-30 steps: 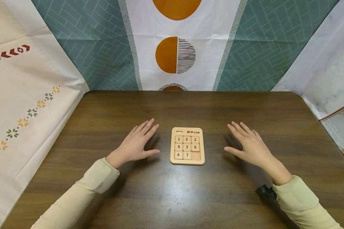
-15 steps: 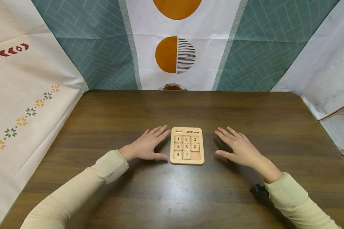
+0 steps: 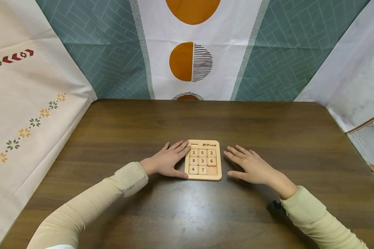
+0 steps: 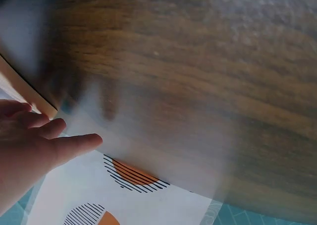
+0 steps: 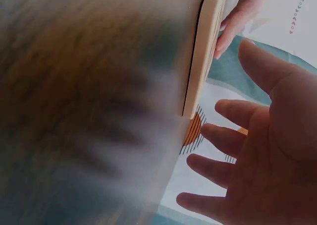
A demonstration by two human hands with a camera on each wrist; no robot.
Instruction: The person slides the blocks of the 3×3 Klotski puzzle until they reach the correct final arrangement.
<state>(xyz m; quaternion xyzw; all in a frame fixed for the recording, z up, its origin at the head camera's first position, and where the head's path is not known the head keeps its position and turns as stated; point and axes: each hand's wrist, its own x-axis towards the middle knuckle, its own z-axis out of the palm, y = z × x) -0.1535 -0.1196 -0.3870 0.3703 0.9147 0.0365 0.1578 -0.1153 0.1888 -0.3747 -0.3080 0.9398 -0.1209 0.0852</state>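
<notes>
A pale wooden number sliding puzzle [image 3: 219, 162] lies flat on the table. Its tiles read 1 5 2, 8 3 6 and 4 7, with a vacant slot at the lower right. My left hand [image 3: 168, 160] is at the puzzle's left edge, fingertips over the upper left corner and thumb at the lower left one; its fingers are extended. To the right of the puzzle, a small gap away, my right hand [image 3: 252, 167] hovers with fingers spread and holds nothing. The right wrist view shows the puzzle's edge [image 5: 204, 51] beyond the right thumb.
The dark wood-grain table [image 3: 187, 211] extends around the puzzle. Behind it hangs a patterned cloth [image 3: 202, 31] with orange circles; a white cloth [image 3: 34, 145] with flower motifs borders the left side. A dark object [image 3: 276, 208] sits under the right wrist.
Both hands have moved inward toward the puzzle. The left hand has gone right until its fingers reach the puzzle's edge; the right hand has come left. The tiles keep their order.
</notes>
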